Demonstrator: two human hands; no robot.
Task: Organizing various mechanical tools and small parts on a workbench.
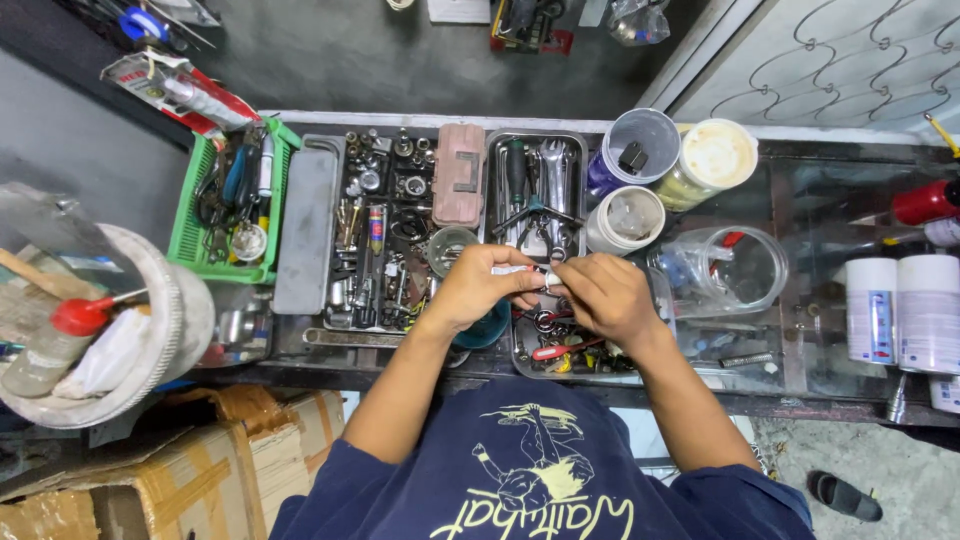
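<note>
A small white part [512,270] sits pinched between the two hands, held just above the near end of the metal tray of wrenches [497,170] at the middle of the bench. The left hand [480,288] curls its fingers around the part's left end, thumb and forefinger closed on it. The right hand [603,295] meets it from the right, its fingertips pressed on a tiny silvery piece [548,281] at the part's tip (too small to tell whether it is a nut, a ring or a clip). The two hands touch at the fingertips.

Just left of the hands lies an open organiser of sockets and bits [385,235], with a green basket of pliers [232,200] farther left. To the right stand a clear plastic jar [735,268] and, at the far edge, three tubs [655,165]. Below the hands a second tray [560,350] holds red-handled odds and ends.

The likely trouble is a slip: the silvery piece is held only by fingertips, and if the grip loosens it would probably fall among the crowded trays, where it would be hard to pick out from similar bits. Twisting the two pieces out of line could also jam or cross them, judging by how closely the hands press together.
</note>
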